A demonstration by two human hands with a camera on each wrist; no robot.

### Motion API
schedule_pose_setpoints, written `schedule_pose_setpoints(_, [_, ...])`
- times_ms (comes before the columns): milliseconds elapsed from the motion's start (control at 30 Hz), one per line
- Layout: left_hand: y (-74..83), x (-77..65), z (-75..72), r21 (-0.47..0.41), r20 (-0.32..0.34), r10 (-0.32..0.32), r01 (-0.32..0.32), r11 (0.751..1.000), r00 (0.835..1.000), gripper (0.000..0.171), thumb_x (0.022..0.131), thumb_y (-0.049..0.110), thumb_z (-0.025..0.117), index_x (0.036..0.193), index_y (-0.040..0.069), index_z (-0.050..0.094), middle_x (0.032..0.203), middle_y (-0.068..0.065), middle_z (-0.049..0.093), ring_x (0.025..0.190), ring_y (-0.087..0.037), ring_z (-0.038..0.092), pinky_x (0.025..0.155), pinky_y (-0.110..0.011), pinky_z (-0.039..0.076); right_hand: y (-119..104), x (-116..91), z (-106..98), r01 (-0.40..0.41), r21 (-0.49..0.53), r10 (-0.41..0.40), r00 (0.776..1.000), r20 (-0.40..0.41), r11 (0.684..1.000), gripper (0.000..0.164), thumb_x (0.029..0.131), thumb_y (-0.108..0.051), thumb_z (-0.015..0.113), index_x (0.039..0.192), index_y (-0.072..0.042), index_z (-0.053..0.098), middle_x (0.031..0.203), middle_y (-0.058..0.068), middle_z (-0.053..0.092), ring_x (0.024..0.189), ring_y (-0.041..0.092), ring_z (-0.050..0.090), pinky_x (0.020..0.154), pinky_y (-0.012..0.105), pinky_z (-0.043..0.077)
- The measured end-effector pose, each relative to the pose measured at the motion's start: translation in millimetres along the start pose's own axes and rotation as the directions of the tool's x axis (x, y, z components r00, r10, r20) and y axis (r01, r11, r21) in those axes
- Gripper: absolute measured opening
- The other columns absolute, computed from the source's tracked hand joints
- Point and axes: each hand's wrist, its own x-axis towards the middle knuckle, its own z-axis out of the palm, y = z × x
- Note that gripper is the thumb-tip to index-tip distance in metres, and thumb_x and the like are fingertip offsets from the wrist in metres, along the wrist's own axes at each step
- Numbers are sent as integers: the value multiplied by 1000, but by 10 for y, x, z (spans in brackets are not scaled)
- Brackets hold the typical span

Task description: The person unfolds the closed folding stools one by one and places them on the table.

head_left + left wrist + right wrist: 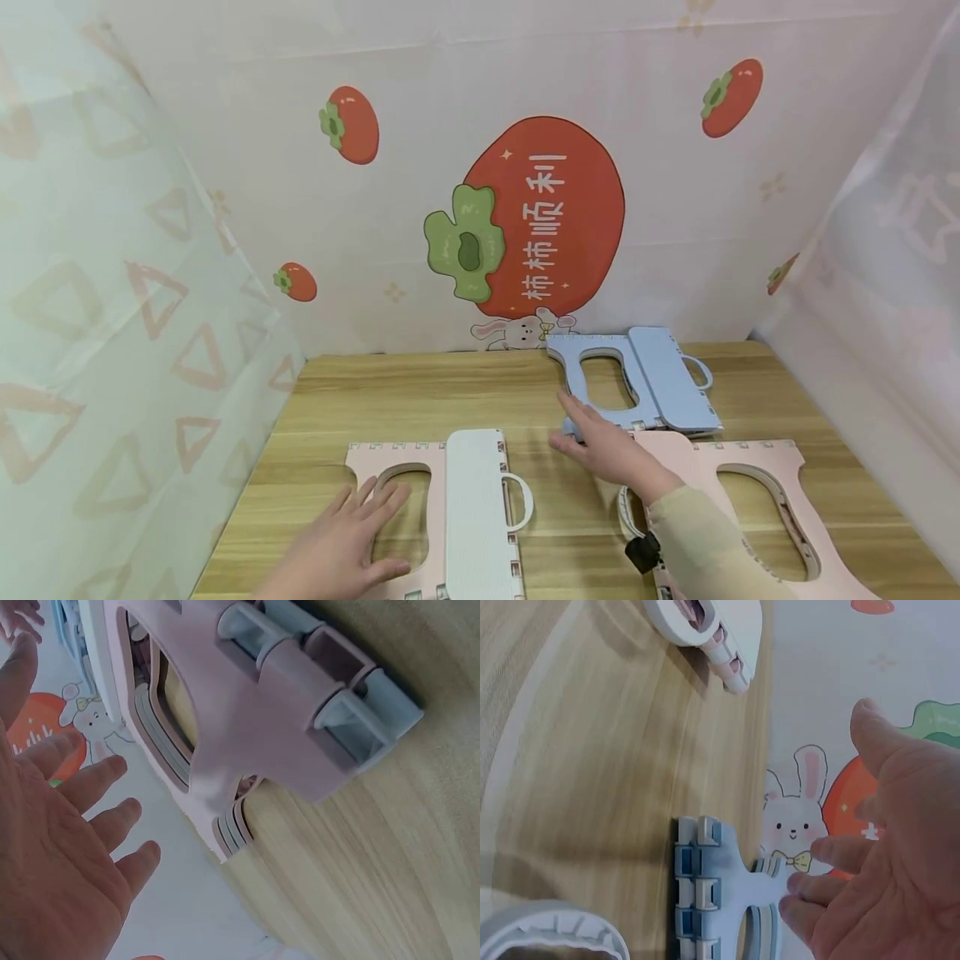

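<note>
Two sets of spread, empty fingers (101, 781) suggest a reaching step: the right hand (611, 450) by the blue stool (671, 379), the left hand (337, 537) over the white-topped stool (474, 508) left of it; gripping would need curling.

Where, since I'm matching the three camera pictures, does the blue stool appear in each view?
Head: the blue stool is right of centre, just below mid-height.
Left wrist: only a sliver, at the upper left.
Right wrist: bottom centre, cut off by the picture's lower edge.
Shared landmark: the cartoon rabbit.
</note>
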Motion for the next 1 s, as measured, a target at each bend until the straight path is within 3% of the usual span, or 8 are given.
schedule_pose_setpoints(100, [0,-22,37,3,32,31,-31,1000,999,88,89,72,61,151,11,51,146,-17,58,137,-42,51,107,-65,42,-27,2,31,20,34,-20,1000,3,999,86,103,-54,53,165,-11,12,166,19,25,146,44,37,117,61,34])
schedule_pose_setpoints(233, [-8,-46,86,16,86,74,-76,997,994,94,86,78,56,149,9,52,145,-17,58,133,-41,54,105,-60,47,-56,9,87,19,82,-21,1000,18,996,87,103,-53,54,164,-8,12,164,20,29,145,42,39,120,57,32])
schedule_pose_setpoints(367, [-8,-66,142,45,162,113,-121,992,980,96,85,83,51,146,8,56,142,-13,62,130,-38,58,103,-54,51,-78,4,148,3,130,-8,999,39,991,83,103,-51,54,163,-6,18,162,20,35,143,41,43,118,57,35])
schedule_pose_setpoints(500, [5,-88,195,31,242,106,-117,993,964,92,87,83,50,143,10,60,140,-8,64,130,-33,59,105,-48,51,-113,-15,194,-10,206,-4,998,67,978,80,104,-51,54,162,-5,24,159,19,40,139,41,49,114,57,41])
schedule_pose_setpoints(600, [-15,-109,240,48,227,166,-181,982,960,85,90,79,49,137,10,64,133,-5,67,125,-29,63,101,-45,53,-139,-14,235,-16,254,-7,996,90,967,81,103,-51,55,161,-3,25,158,20,42,139,41,48,114,57,41])
schedule_pose_setpoints(767, [-72,-124,297,68,125,326,-336,939,937,71,96,69,52,127,8,68,121,-5,72,113,-25,68,91,-42,59,-163,-11,309,-26,280,-10,992,126,960,80,103,-49,55,161,-2,26,157,21,43,139,40,49,115,56,40])
schedule_pose_setpoints(833, [-74,-134,307,35,104,333,-338,940,937,67,96,66,54,125,7,69,120,-6,72,111,-24,69,89,-40,60,-167,-12,336,-20,270,-16,991,131,963,78,104,-47,56,160,-1,27,156,21,45,138,39,50,115,57,40])
schedule_pose_setpoints(1000, [-42,-168,316,-85,114,261,-253,964,959,60,95,62,60,120,9,72,115,-3,74,105,-17,70,80,-31,60,-177,-14,374,1,237,-35,990,137,971,80,102,-52,55,158,0,32,152,20,51,133,37,56,112,56,44])
